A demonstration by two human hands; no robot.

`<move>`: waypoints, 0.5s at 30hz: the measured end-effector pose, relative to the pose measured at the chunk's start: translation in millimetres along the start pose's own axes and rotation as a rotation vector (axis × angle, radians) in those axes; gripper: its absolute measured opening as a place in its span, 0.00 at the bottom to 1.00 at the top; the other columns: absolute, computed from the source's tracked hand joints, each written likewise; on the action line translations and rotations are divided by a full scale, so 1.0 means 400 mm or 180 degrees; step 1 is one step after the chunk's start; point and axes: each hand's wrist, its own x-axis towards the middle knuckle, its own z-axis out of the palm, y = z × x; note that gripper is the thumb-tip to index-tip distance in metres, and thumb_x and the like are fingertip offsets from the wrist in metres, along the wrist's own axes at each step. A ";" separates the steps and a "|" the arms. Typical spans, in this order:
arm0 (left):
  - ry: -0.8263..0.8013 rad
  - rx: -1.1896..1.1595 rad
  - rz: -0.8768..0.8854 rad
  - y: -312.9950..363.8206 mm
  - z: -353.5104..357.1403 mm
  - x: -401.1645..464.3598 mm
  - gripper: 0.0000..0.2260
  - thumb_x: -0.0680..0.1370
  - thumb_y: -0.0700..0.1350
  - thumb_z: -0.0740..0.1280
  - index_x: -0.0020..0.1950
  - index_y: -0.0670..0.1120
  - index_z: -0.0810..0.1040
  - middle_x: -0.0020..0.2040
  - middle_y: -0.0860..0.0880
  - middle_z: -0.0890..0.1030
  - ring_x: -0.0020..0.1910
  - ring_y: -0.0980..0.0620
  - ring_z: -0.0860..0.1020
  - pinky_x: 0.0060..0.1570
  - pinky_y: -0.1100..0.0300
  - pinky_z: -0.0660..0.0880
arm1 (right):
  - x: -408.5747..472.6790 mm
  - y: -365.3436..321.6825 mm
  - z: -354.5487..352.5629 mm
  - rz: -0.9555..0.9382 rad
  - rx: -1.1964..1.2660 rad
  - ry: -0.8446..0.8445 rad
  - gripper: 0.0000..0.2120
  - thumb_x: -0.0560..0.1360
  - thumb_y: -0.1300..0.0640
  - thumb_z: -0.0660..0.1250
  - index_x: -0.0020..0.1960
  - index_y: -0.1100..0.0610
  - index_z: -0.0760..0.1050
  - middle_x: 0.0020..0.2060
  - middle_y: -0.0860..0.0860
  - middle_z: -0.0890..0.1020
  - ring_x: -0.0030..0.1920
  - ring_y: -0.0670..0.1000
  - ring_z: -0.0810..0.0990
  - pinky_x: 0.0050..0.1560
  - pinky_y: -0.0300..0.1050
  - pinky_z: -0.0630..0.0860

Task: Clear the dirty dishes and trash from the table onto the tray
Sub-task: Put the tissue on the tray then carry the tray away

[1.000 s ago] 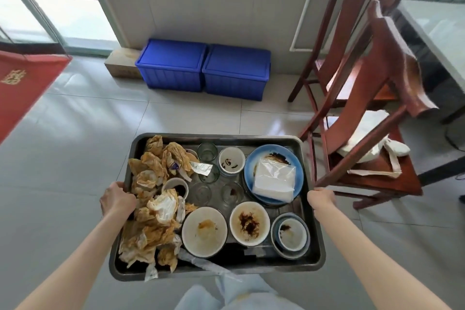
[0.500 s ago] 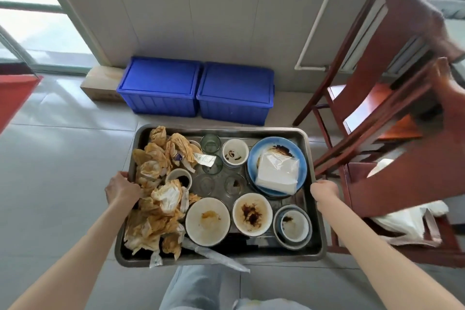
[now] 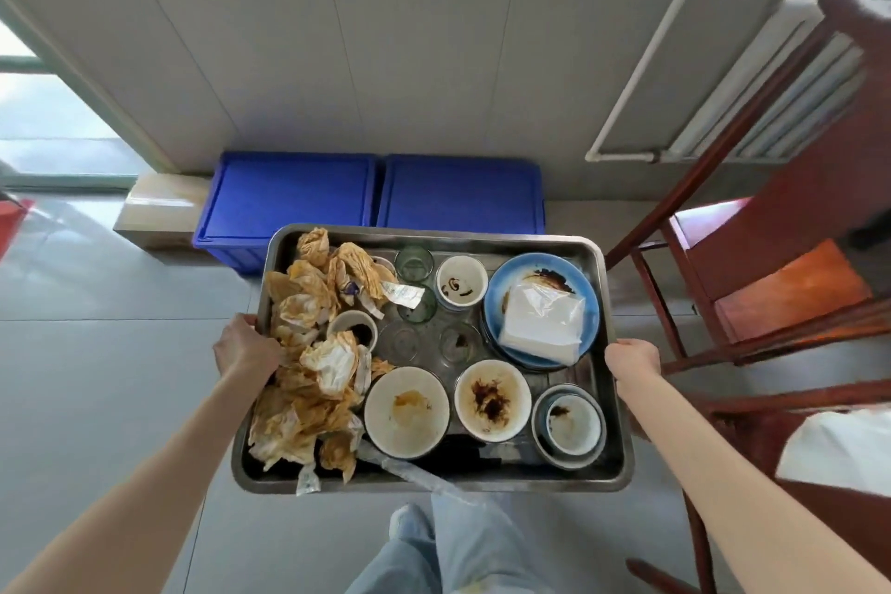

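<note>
A: What are the hands doing?
B: I am gripping the metal tray [image 3: 611, 468]: left hand [image 3: 247, 349] curling over its left rim, right hand [image 3: 631, 357] its right. It is hovering above the floor [image 3: 96, 376], carrying stained napkins [image 3: 313, 362], bowls [image 3: 407, 410] and a blue plate [image 3: 501, 299].

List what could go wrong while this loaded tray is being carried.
1. The stained napkins are heaped above the tray rim at the left hand; some could slide off.
2. A clear wrapper already hangs over the near edge and may drop.
3. The red chair stands close to the right hand; bumping it could topple the glasses.
</note>
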 end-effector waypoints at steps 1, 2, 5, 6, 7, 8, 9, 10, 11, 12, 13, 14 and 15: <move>0.0002 -0.0022 -0.0028 0.036 0.010 0.036 0.19 0.72 0.32 0.65 0.63 0.39 0.74 0.57 0.35 0.77 0.59 0.36 0.73 0.59 0.49 0.70 | 0.026 -0.039 0.020 0.0008 -0.0018 0.0001 0.17 0.74 0.67 0.61 0.63 0.63 0.73 0.59 0.60 0.76 0.58 0.60 0.75 0.49 0.43 0.69; -0.0003 -0.0055 -0.0049 0.069 0.019 0.064 0.19 0.72 0.32 0.65 0.62 0.39 0.74 0.57 0.35 0.77 0.59 0.36 0.73 0.59 0.48 0.70 | 0.051 -0.073 0.037 -0.0001 -0.0019 -0.0027 0.17 0.74 0.67 0.62 0.62 0.63 0.74 0.59 0.60 0.77 0.58 0.60 0.75 0.50 0.43 0.71; 0.0012 -0.0100 -0.0057 0.174 0.058 0.160 0.20 0.71 0.31 0.64 0.63 0.39 0.75 0.57 0.35 0.77 0.59 0.35 0.72 0.59 0.48 0.70 | 0.145 -0.193 0.093 0.0035 0.0001 -0.0155 0.17 0.74 0.67 0.62 0.63 0.61 0.74 0.58 0.59 0.77 0.58 0.60 0.76 0.52 0.47 0.73; 0.0012 -0.0089 -0.0078 0.210 0.069 0.188 0.20 0.71 0.31 0.64 0.63 0.39 0.75 0.57 0.35 0.77 0.59 0.35 0.72 0.59 0.48 0.69 | 0.174 -0.233 0.110 0.0037 -0.0002 -0.0189 0.17 0.75 0.67 0.62 0.63 0.60 0.73 0.58 0.59 0.77 0.58 0.60 0.75 0.51 0.47 0.73; 0.0017 -0.0085 -0.0103 0.242 0.082 0.215 0.20 0.71 0.31 0.64 0.63 0.39 0.75 0.58 0.35 0.77 0.59 0.35 0.73 0.60 0.47 0.69 | 0.202 -0.269 0.125 0.0045 -0.0009 -0.0213 0.16 0.75 0.66 0.62 0.63 0.60 0.73 0.58 0.59 0.77 0.58 0.59 0.75 0.50 0.46 0.72; 0.0028 -0.0089 -0.0105 0.282 0.097 0.249 0.20 0.71 0.31 0.64 0.63 0.39 0.75 0.58 0.35 0.77 0.59 0.35 0.72 0.60 0.47 0.69 | 0.238 -0.310 0.144 0.0044 -0.0016 -0.0233 0.16 0.75 0.66 0.62 0.63 0.60 0.73 0.58 0.59 0.77 0.57 0.59 0.75 0.49 0.46 0.71; 0.0025 -0.0079 -0.0105 0.318 0.109 0.280 0.20 0.72 0.31 0.64 0.63 0.39 0.75 0.58 0.35 0.77 0.60 0.35 0.72 0.61 0.47 0.68 | 0.268 -0.349 0.160 0.0035 -0.0051 -0.0248 0.16 0.75 0.66 0.62 0.63 0.59 0.73 0.58 0.59 0.77 0.56 0.59 0.75 0.49 0.46 0.71; 0.0033 -0.0045 -0.0106 0.350 0.119 0.308 0.19 0.72 0.31 0.64 0.63 0.39 0.75 0.58 0.35 0.77 0.60 0.35 0.72 0.61 0.47 0.68 | 0.295 -0.386 0.173 0.0022 -0.0086 -0.0243 0.17 0.75 0.66 0.62 0.63 0.59 0.72 0.58 0.58 0.77 0.54 0.58 0.75 0.48 0.46 0.72; 0.0048 -0.0016 -0.0103 0.384 0.129 0.340 0.17 0.72 0.31 0.64 0.61 0.38 0.75 0.57 0.35 0.77 0.59 0.34 0.72 0.60 0.47 0.68 | 0.323 -0.423 0.187 0.0020 -0.0104 -0.0235 0.17 0.75 0.65 0.62 0.64 0.59 0.72 0.58 0.58 0.77 0.54 0.58 0.75 0.48 0.46 0.72; 0.0057 0.0000 -0.0100 0.418 0.142 0.370 0.16 0.72 0.31 0.64 0.59 0.38 0.76 0.57 0.34 0.77 0.59 0.34 0.72 0.59 0.47 0.68 | 0.352 -0.457 0.203 0.0029 -0.0118 -0.0220 0.17 0.75 0.66 0.62 0.64 0.59 0.73 0.58 0.58 0.78 0.55 0.58 0.76 0.49 0.46 0.71; 0.0050 -0.0011 -0.0119 0.453 0.157 0.398 0.15 0.72 0.31 0.64 0.59 0.38 0.76 0.56 0.34 0.77 0.58 0.34 0.72 0.59 0.47 0.68 | 0.381 -0.490 0.219 0.0033 -0.0141 -0.0196 0.17 0.75 0.66 0.62 0.64 0.59 0.73 0.58 0.58 0.78 0.57 0.58 0.76 0.49 0.45 0.71; 0.0036 -0.0041 -0.0161 0.487 0.172 0.426 0.17 0.72 0.31 0.64 0.60 0.38 0.76 0.57 0.35 0.77 0.59 0.35 0.72 0.59 0.48 0.68 | 0.409 -0.520 0.235 0.0034 -0.0156 -0.0174 0.17 0.75 0.66 0.62 0.63 0.59 0.73 0.58 0.58 0.78 0.58 0.59 0.75 0.50 0.45 0.71; 0.0033 -0.0081 -0.0220 0.518 0.187 0.457 0.18 0.72 0.31 0.64 0.62 0.39 0.75 0.59 0.36 0.77 0.60 0.36 0.72 0.59 0.48 0.69 | 0.438 -0.549 0.253 0.0037 -0.0170 -0.0150 0.17 0.75 0.66 0.62 0.63 0.60 0.74 0.58 0.58 0.78 0.58 0.59 0.75 0.50 0.45 0.70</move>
